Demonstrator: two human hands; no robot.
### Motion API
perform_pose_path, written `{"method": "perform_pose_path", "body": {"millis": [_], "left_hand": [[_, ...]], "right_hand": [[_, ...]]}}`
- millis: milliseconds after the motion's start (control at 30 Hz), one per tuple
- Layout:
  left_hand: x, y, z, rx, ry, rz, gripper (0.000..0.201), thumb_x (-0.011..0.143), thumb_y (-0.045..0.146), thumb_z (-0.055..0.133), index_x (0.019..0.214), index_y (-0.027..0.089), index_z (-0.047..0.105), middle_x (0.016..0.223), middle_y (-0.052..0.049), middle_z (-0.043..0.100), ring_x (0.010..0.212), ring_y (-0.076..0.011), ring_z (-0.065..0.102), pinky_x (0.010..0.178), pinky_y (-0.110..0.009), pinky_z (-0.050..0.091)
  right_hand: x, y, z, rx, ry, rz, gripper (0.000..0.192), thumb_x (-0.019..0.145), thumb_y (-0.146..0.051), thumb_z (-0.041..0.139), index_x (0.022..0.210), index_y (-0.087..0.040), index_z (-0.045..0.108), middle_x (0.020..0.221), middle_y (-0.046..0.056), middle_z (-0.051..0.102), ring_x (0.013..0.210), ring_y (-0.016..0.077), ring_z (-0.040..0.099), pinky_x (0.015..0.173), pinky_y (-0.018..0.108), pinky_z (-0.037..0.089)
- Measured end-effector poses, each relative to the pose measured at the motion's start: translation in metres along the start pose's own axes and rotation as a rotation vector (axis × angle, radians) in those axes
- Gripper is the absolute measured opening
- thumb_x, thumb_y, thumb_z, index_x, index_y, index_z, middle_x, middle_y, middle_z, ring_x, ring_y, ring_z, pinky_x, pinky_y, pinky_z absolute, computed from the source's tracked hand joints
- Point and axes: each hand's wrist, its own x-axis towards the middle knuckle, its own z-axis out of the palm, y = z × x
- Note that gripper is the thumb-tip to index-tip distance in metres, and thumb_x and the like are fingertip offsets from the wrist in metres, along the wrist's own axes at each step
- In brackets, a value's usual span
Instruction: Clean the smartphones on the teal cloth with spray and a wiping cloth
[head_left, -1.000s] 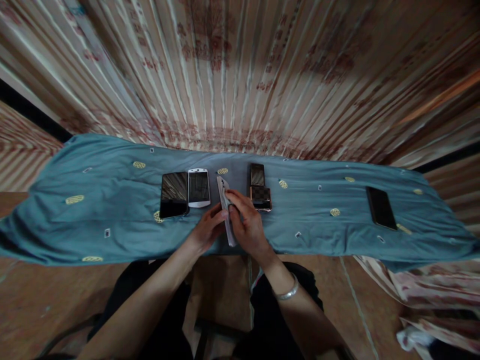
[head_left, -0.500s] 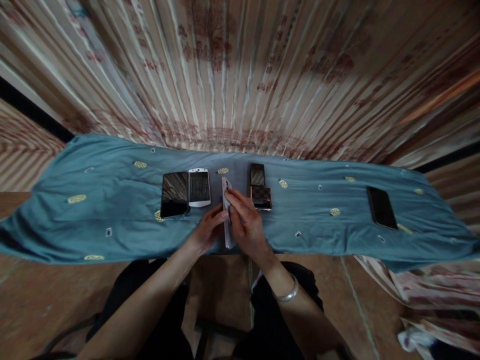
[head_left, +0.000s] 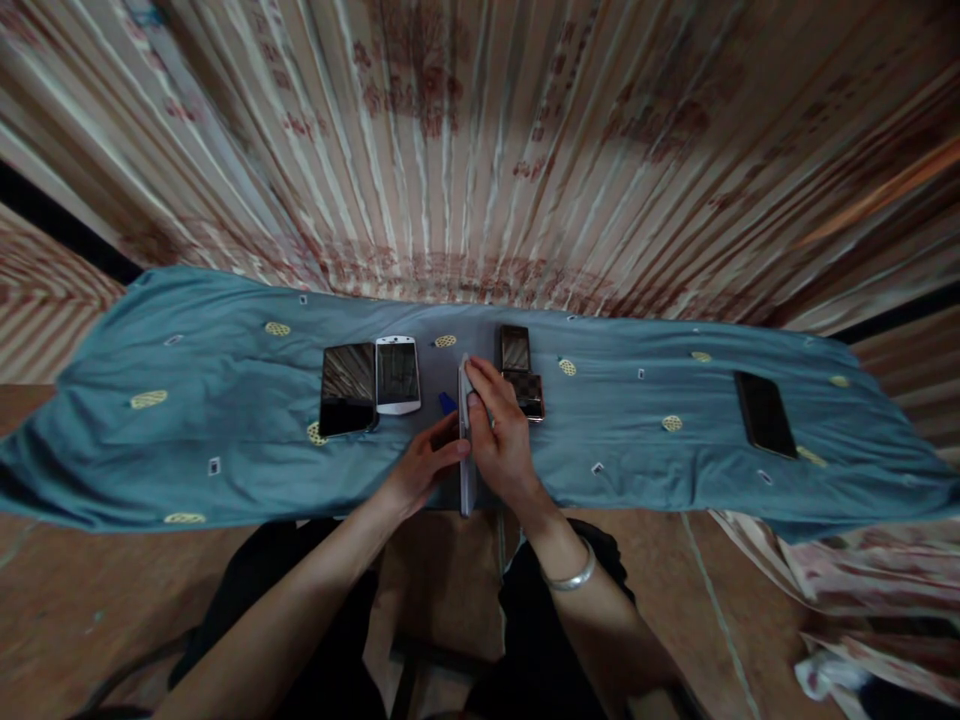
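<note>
Slightly rightward since the earlier frame, the pale phone point(head_left: 466, 490) had moved at the frame's centre, gripped edge-up by the left hand point(head_left: 420, 470) and right hand point(head_left: 504, 440), probably so both could steady its opposite faces, beside a blue object point(head_left: 447, 403).

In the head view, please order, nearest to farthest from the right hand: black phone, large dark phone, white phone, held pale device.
1. Held pale device: touching the right hand.
2. White phone: to the hand's left.
3. Large dark phone: farther left.
4. Black phone: far right on the cloth.
</note>
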Motion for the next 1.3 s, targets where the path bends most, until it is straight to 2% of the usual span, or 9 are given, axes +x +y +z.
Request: {"method": "perform_pose_path", "body": {"millis": [233, 433, 567, 767, 867, 933, 1133, 1300], "left_hand": [[0.004, 0.004, -0.005, -0.069, -0.023, 0.067, 0.052, 0.058, 0.038, 0.093, 0.104, 0.018, 0.079, 0.106, -0.009, 0.078, 0.104, -0.0264, 0.071, 0.084, -0.029, 0.055], [0.001, 0.001, -0.003, -0.003, -0.032, 0.028, 0.065, 0.055, 0.037, 0.094, 0.115, 0.017, 0.077, 0.117, -0.012, 0.076, 0.116, -0.0313, 0.067, 0.096, -0.036, 0.052], [-0.001, 0.001, -0.003, 0.012, -0.050, 0.032, 0.061, 0.056, 0.036, 0.093, 0.113, 0.017, 0.078, 0.114, -0.012, 0.077, 0.115, -0.0302, 0.067, 0.097, -0.035, 0.051], [-0.005, 0.007, -0.002, 0.007, -0.049, 0.007, 0.055, 0.055, 0.037, 0.094, 0.104, 0.017, 0.080, 0.092, -0.008, 0.078, 0.091, -0.0240, 0.071, 0.074, -0.027, 0.054], [-0.007, 0.010, -0.001, -0.034, -0.033, -0.002, 0.049, 0.052, 0.035, 0.095, 0.096, 0.017, 0.081, 0.073, -0.003, 0.074, 0.073, -0.0176, 0.068, 0.070, -0.025, 0.052], [-0.008, 0.011, 0.000, -0.064, -0.035, -0.008, 0.046, 0.052, 0.034, 0.095, 0.091, 0.017, 0.081, 0.068, -0.001, 0.071, 0.066, -0.0151, 0.064, 0.069, -0.025, 0.051], [-0.008, 0.012, -0.003, -0.111, -0.061, -0.032, 0.043, 0.055, 0.035, 0.093, 0.091, 0.015, 0.079, 0.068, -0.002, 0.070, 0.060, -0.0145, 0.061, 0.066, -0.027, 0.048], [-0.009, 0.015, -0.004, -0.147, -0.026, -0.034, 0.046, 0.052, 0.038, 0.094, 0.088, 0.015, 0.079, 0.076, -0.004, 0.074, 0.067, -0.0163, 0.064, 0.067, -0.027, 0.050]], "right_hand": [[-0.010, -0.009, 0.005, 0.033, -0.051, -0.004, 0.043, 0.101, -0.022, 0.041, 0.140, -0.027, 0.060, 0.145, 0.008, 0.060, 0.135, 0.0228, 0.055, 0.116, 0.047, 0.045], [-0.004, -0.004, 0.001, 0.016, -0.024, 0.005, 0.044, 0.102, -0.023, 0.041, 0.142, -0.026, 0.058, 0.146, 0.009, 0.059, 0.138, 0.0231, 0.052, 0.119, 0.047, 0.042], [0.000, -0.001, 0.000, 0.028, 0.010, 0.009, 0.042, 0.101, -0.023, 0.041, 0.139, -0.022, 0.061, 0.144, 0.011, 0.060, 0.137, 0.0233, 0.053, 0.118, 0.046, 0.042], [0.001, 0.007, 0.003, 0.060, 0.010, 0.047, 0.041, 0.100, -0.022, 0.043, 0.135, -0.026, 0.064, 0.141, 0.008, 0.064, 0.134, 0.0213, 0.056, 0.117, 0.046, 0.043], [0.000, 0.012, 0.005, 0.067, 0.006, 0.062, 0.040, 0.100, -0.023, 0.044, 0.133, -0.025, 0.066, 0.139, 0.009, 0.065, 0.132, 0.0218, 0.057, 0.116, 0.045, 0.045], [0.000, 0.014, 0.006, 0.069, 0.007, 0.067, 0.040, 0.100, -0.023, 0.044, 0.132, -0.024, 0.066, 0.139, 0.009, 0.065, 0.132, 0.0217, 0.058, 0.115, 0.045, 0.045], [-0.002, 0.016, 0.010, 0.056, 0.000, 0.094, 0.039, 0.100, -0.024, 0.044, 0.133, -0.025, 0.066, 0.139, 0.008, 0.065, 0.133, 0.0225, 0.057, 0.118, 0.046, 0.043], [-0.005, 0.014, 0.012, 0.047, 0.000, 0.084, 0.038, 0.100, -0.023, 0.043, 0.129, -0.022, 0.068, 0.136, 0.011, 0.066, 0.130, 0.0229, 0.059, 0.116, 0.046, 0.044]]}}
